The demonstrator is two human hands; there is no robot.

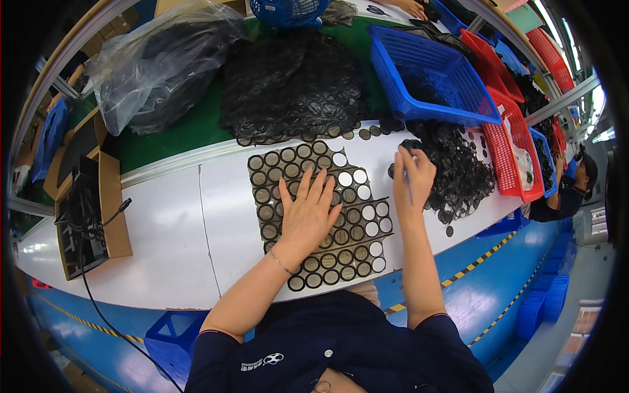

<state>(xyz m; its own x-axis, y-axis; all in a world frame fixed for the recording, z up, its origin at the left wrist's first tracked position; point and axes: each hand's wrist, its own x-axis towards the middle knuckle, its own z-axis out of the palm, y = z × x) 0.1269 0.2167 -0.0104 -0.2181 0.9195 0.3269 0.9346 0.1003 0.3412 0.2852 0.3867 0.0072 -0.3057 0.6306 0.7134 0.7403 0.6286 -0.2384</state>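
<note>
A thin sheet of round black-rimmed discs [346, 256] lies on the white worktop in front of me, in joined strips. Most of its circles have dull grey-brown middles; several toward the right edge show white through open rings. My left hand [309, 213] rests flat on the sheet with its fingers spread. To the right, my right hand [415, 178] is raised beside a loose heap of black discs [458, 170], its fingers pinched together. A slim, bluish pen-like tool [410, 192] runs down through its grip; its tip is hidden by the fingers.
Behind the sheet lies a big stack of black disc sheets [288, 85], with a transparent plastic bag [164, 65] to its left. A blue basket [432, 111] and red basket [508, 157] stand at the right. A cardboard box with cables [114, 203] sits left. Another person [557, 196] works far right.
</note>
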